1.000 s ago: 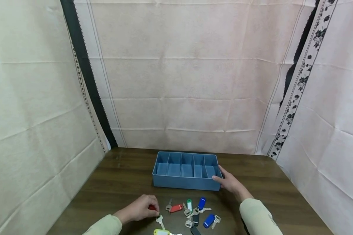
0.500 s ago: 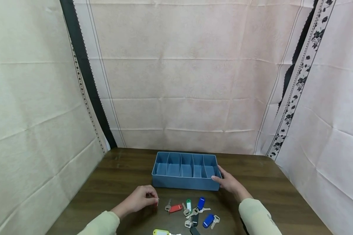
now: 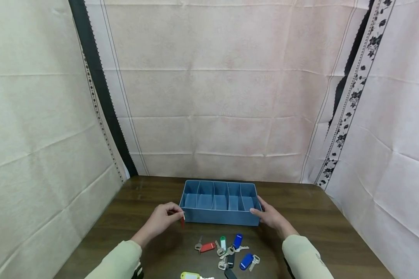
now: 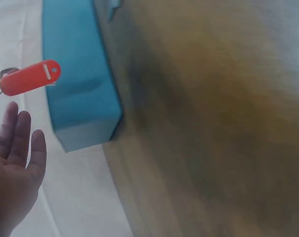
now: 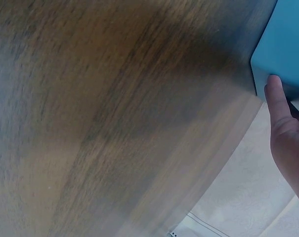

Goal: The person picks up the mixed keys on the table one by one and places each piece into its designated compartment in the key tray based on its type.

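Up on my head feed, the left hand (image 3: 160, 217) pinches a red key tag (image 4: 28, 79) between thumb and forefinger, just beside the left end of the blue tray (image 3: 219, 216). My left wrist feed shows its other fingers spread and only loosely bent. And there's the tag, bright and glossy: flat red plastic, rounded at both ends, a small hole and a pale slot near one end, a bit of grey metal peeking out behind the other. From overhead I get it nearly edge-on, a thin red strip hanging below the fingertips; whether it touches the tray, I can't tell.

Over at the other end, the right hand (image 3: 272, 220) holds the tray by its near right corner, thumb at the front, fingers along the side. Five compartments in a row there, all one matte blue. In front, on the brown table (image 3: 321, 232), I spot another red tag (image 3: 207, 247) with its key, near the green tag (image 3: 223, 242).
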